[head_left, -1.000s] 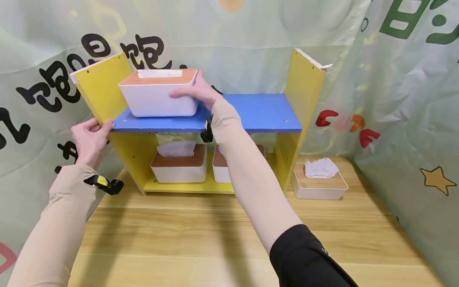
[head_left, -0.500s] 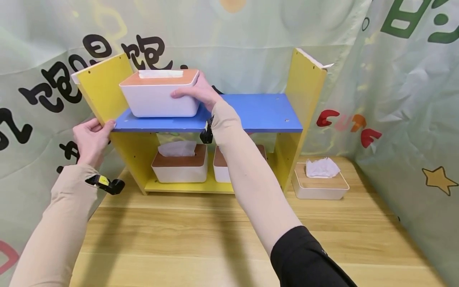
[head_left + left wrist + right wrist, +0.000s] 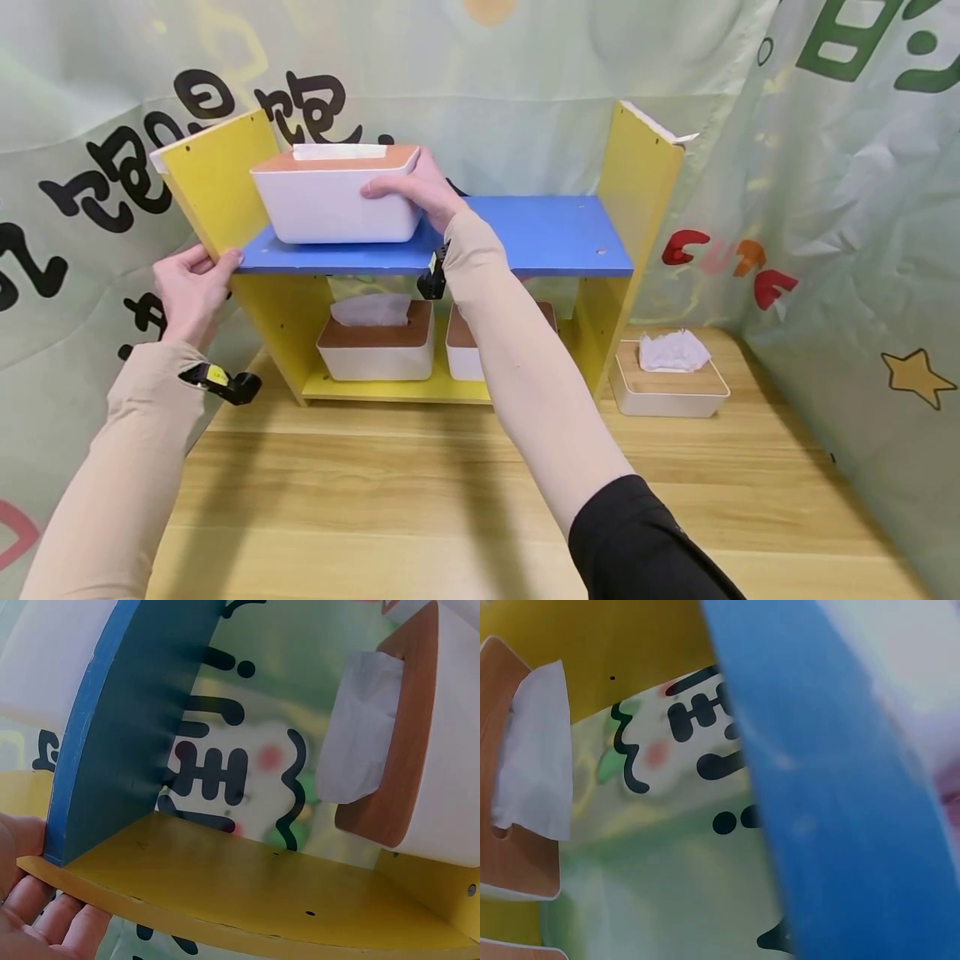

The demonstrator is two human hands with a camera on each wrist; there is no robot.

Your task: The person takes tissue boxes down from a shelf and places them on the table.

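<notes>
On the left part of the blue shelf board (image 3: 547, 233) sits a white tissue box (image 3: 330, 204) with a wood-coloured lid and a tissue showing on top. My right hand (image 3: 423, 190) grips its right end, thumb on the front face and fingers behind. My left hand (image 3: 191, 292) holds the front edge of the yellow side panel (image 3: 225, 183), its thumb by the corner of the blue board. In the left wrist view the curled fingers (image 3: 56, 919) lie on the panel's outer side. The right wrist view shows mostly the blue board's edge (image 3: 817, 780).
Below stand two more tissue boxes, one at left (image 3: 375, 342) and one (image 3: 465, 350) partly behind my right forearm. Another tissue box (image 3: 670, 375) rests on the wooden table (image 3: 375, 500), right of the shelf. A printed curtain (image 3: 525, 100) hangs behind.
Both hands keep their hold. The tissue box on the blue board stays at nearly the same spot; only a very slight shift shows.
</notes>
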